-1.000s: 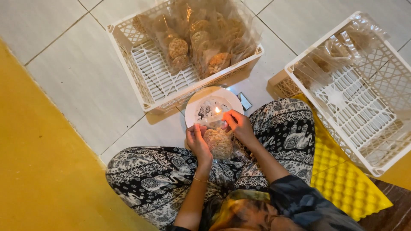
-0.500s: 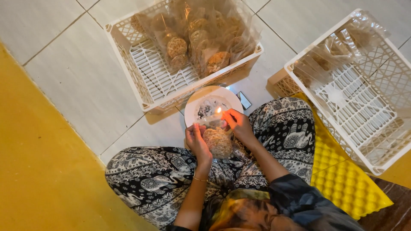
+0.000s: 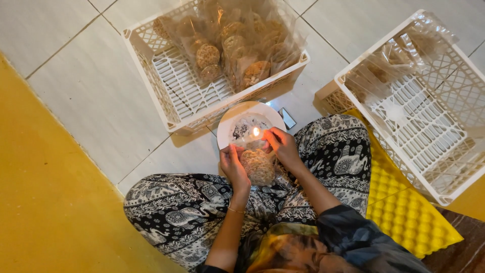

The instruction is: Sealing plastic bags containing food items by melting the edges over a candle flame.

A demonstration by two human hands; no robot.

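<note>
I sit cross-legged on a tiled floor. Both hands hold a clear plastic bag of round brown crackers [image 3: 258,166] over my lap. My left hand [image 3: 233,166] grips the bag's left side near the top. My right hand [image 3: 283,145] pinches the bag's top edge close to a small flame [image 3: 255,132]. The flame burns on a white plate [image 3: 233,117] that rests on the floor just beyond the bag.
A white plastic crate [image 3: 164,81] ahead of the plate holds several sealed bags of crackers [image 3: 237,48]. A second white crate [image 3: 424,108] stands at the right with clear plastic in it. A yellow foam mat [image 3: 409,212] lies under my right leg. Yellow flooring [image 3: 45,202] lies left.
</note>
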